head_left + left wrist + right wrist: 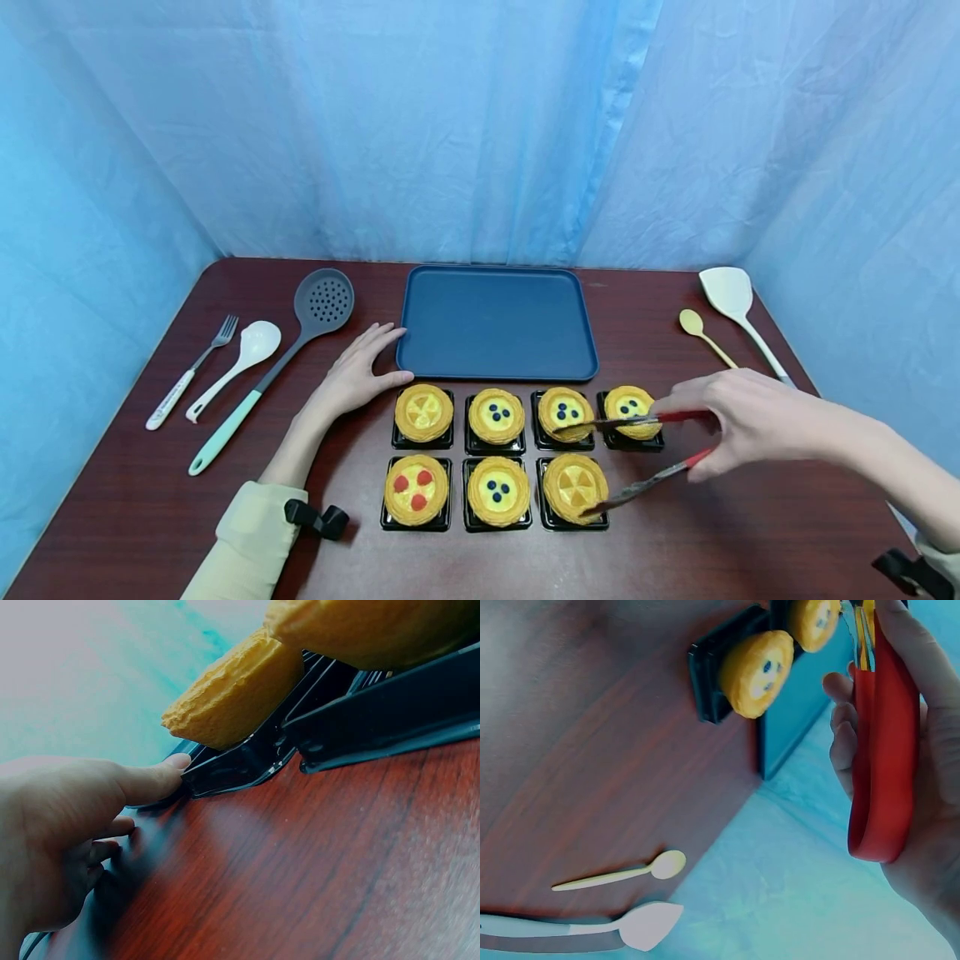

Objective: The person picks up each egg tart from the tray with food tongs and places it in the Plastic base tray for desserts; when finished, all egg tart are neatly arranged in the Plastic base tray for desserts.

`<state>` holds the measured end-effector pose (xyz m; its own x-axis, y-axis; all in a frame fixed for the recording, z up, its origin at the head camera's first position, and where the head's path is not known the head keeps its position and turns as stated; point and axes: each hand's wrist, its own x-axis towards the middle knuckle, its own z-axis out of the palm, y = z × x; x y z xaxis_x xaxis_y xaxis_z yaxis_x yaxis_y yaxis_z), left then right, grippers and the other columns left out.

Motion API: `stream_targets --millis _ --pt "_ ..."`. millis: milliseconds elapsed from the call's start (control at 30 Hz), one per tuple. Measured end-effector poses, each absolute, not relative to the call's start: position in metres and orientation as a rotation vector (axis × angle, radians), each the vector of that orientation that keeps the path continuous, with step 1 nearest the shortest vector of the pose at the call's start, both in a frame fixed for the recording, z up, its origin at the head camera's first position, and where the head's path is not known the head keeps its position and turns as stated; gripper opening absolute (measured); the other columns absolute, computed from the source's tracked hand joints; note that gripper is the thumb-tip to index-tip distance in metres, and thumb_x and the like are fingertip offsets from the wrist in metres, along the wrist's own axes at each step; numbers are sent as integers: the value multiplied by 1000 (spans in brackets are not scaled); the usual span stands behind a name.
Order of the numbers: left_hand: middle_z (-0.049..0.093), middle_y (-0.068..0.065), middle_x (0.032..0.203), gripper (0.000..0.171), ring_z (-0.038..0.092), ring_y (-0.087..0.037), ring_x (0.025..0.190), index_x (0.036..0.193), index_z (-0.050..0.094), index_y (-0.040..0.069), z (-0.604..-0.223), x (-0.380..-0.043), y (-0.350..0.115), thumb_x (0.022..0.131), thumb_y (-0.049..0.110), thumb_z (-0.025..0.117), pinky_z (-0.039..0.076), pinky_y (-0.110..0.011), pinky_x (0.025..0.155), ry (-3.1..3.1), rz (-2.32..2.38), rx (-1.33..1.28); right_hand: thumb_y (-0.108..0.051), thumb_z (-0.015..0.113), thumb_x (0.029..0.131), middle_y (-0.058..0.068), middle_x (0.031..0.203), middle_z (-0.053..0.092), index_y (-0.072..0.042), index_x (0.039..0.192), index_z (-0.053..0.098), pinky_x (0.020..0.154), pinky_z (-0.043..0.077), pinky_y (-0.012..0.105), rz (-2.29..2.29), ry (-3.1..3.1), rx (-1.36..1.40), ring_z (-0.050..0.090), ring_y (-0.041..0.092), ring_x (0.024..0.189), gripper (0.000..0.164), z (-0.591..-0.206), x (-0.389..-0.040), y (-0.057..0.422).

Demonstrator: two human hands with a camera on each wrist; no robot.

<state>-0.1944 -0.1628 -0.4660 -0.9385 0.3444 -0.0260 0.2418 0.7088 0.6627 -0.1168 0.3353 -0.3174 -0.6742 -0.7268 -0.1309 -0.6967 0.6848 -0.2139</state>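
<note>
My right hand [757,417] grips red-handled tongs [660,477], their two arms spread wide. One arm reaches across the back-row tarts, its tip over a blueberry-dotted tart [564,408]; the other tip is at the front-row tart with yellow wedges [574,483]. In the right wrist view, the red handle [894,765] lies between thumb and fingers. My left hand [358,375] has its fingers spread at the left edge of the dark blue tray [498,325]. Its thumb, in the left wrist view, lies at the tray's near corner, close to a tart [232,694] in a black holder.
Tarts in black square holders form two rows before the tray, including a red-dotted one [417,490]. Left lie a fork [180,390], a white spoon [258,342] and a slotted skimmer [324,300]. Right are a small yellow spoon [692,322] and a white turner [727,292].
</note>
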Motion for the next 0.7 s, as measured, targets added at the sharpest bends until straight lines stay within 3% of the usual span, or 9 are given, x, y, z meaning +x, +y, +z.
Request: stream_targets --millis 100,200,467,700 --pt "29 -17 169 76 14 -39 161 160 40 15 -466 -194 -163 96 39 73 18 -69 125 2770 1040 480 -59 87 73 -22 110 70 -28 123 73 70 54 23 -264 2786 -1070 65 -3 90 60 -312 -121 334" --pt "29 -17 169 76 14 -40 161 160 40 15 -466 -193 -163 96 39 73 18 -69 125 2770 1041 481 -59 86 75 -13 118 73 -23 125 73 80 57 36 -266 2897 -917 68 10 105 63 -311 -128 332" --pt "28 -18 169 77 14 -40 161 160 39 15 -467 -193 -162 95 39 73 19 -70 124 2776 1037 489 -62 83 78 0 100 70 -15 125 69 65 45 29 -357 3068 -570 55 12 78 69 -334 -163 331" --pt "29 -19 169 77 15 -42 160 159 40 14 -466 -192 -161 95 38 73 19 -71 124 2785 1043 494 -69 76 81 19 101 71 -3 124 64 58 45 32 -581 3202 -121 61 25 75 80 -376 -199 339"
